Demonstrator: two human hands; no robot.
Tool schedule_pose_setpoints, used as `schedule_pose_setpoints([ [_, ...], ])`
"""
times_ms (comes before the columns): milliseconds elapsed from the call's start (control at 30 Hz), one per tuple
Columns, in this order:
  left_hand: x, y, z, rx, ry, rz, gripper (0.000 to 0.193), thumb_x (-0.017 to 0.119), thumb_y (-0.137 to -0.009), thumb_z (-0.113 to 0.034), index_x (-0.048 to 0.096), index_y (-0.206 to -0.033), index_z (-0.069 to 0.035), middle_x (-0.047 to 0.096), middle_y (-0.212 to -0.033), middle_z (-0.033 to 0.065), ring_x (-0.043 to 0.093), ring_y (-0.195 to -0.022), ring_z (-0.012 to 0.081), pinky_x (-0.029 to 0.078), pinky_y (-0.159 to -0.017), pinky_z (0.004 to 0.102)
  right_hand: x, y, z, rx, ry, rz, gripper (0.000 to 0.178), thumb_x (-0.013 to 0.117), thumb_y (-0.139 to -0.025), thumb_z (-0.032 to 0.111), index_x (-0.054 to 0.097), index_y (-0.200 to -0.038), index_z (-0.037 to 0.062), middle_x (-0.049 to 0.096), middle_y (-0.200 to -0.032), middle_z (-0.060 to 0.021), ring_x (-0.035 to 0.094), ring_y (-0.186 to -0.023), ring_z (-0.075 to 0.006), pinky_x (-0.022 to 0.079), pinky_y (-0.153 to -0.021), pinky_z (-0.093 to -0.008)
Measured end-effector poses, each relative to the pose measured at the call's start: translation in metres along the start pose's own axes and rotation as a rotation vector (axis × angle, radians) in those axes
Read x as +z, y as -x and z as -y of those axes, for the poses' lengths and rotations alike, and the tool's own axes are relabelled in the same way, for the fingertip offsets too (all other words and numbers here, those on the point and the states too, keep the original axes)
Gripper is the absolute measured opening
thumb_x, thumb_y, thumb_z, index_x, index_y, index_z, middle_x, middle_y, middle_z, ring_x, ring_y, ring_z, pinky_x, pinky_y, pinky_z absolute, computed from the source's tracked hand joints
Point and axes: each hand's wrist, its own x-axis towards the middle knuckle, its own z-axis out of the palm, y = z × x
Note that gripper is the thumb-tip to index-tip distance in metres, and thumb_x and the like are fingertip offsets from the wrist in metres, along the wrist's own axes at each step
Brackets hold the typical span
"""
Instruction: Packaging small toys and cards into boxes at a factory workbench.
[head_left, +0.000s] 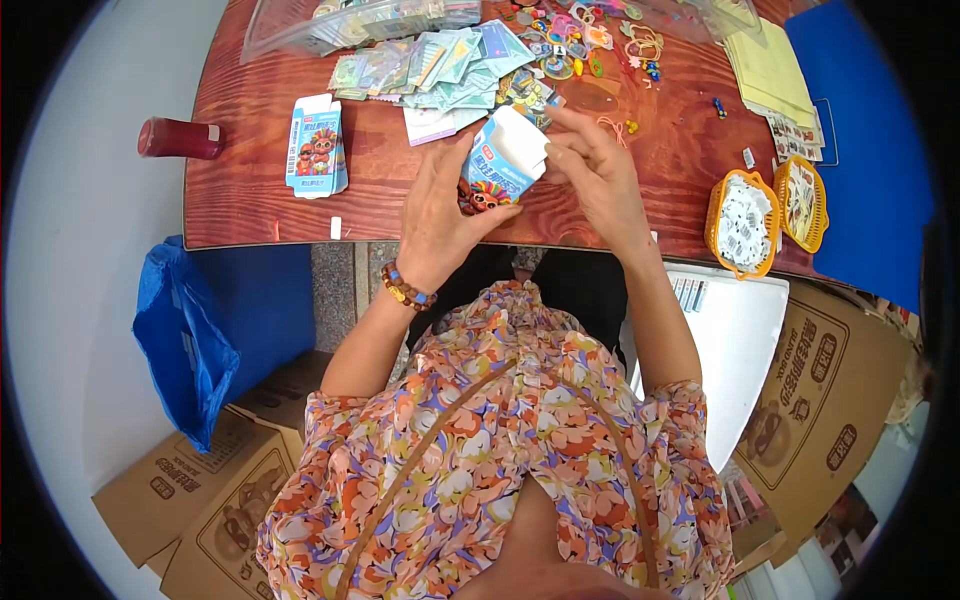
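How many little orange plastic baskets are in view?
2. One orange plastic basket, filled with white pieces, is by the near edge of the reddish wooden table, at right; the second basket is immediately right of it. Others may be hidden.

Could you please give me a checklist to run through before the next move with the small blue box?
1. Left hand holds the blue box: ok.
2. Right hand at the box's open end: ok.
3. Right hand grips the white flap firmly: cannot tell.
4. Box's contents checked: cannot tell, its inside is not clearly visible.
5. Cards neatly stacked: not ok, they lie in a loose, spread pile.
6. Trinkets sorted: not ok, mixed and scattered.
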Motion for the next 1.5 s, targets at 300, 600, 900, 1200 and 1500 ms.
schedule_pose_setpoints([
  [300,0.029,-0.010,-0.009,-0.060,0.056,-0.128,0.075,0.091,-0.065,-0.019,0.054,-0.128,-0.002,0.062,-0.112,0.0171,0.063,-0.101,0.0351,0.052,-0.084,0.0428,0.021,0.025,-0.028,-0.422,0.231,-0.318,0.038,0.068,-0.091,0.001,0.057,-0.128,-0.0022,0.050,-0.139,-0.0162,0.065,-0.110,-0.0207,0.059,-0.086,-0.0318],
  [600,0.049,-0.006,0.004,-0.097,0.223,-0.071,0.069,0.086,-0.073,-0.017,0.051,-0.131,-0.001,0.066,-0.108,0.0168,0.066,-0.096,0.0325,0.053,-0.079,0.0394,0.021,0.025,-0.042,-0.212,-0.100,-0.275,0.037,0.058,-0.095,-0.006,0.054,-0.132,-0.0042,0.069,-0.109,-0.0125,0.066,-0.100,-0.0150,0.054,-0.088,-0.0276],
  [900,0.019,-0.001,-0.008,-0.160,0.592,0.066,0.061,0.074,-0.084,0.002,0.048,-0.139,-0.006,0.070,-0.103,0.0137,0.072,-0.091,0.0206,0.058,-0.074,0.0301,-0.028,0.015,-0.030,-0.153,-0.183,0.086,0.029,0.061,-0.094,-0.005,0.060,-0.123,-0.0033,0.066,-0.115,-0.0099,0.065,-0.105,-0.0150,0.053,-0.092,-0.0269],
  [1200,0.018,0.000,0.004,-0.153,0.708,0.248,0.051,0.075,-0.084,0.002,0.053,-0.129,-0.006,0.067,-0.098,0.0082,0.068,-0.088,0.0141,0.057,-0.072,0.0273,-0.047,0.009,-0.027,-0.235,0.077,0.222,0.021,0.065,-0.092,-0.002,0.064,-0.113,-0.0020,0.063,-0.114,-0.0088,0.065,-0.105,-0.0155,0.053,-0.093,-0.0279],
  [1500,0.024,0.004,-0.008,-0.236,0.792,0.240,0.043,0.074,-0.085,0.001,0.054,-0.122,-0.005,0.066,-0.095,0.0062,0.066,-0.085,0.0108,0.055,-0.072,0.0274,-0.026,0.026,0.009,-0.128,-0.156,0.052,0.013,0.064,-0.096,0.008,0.067,-0.106,-0.0003,0.068,-0.112,-0.0076,0.064,-0.099,-0.0105,0.052,-0.086,-0.0257],
])
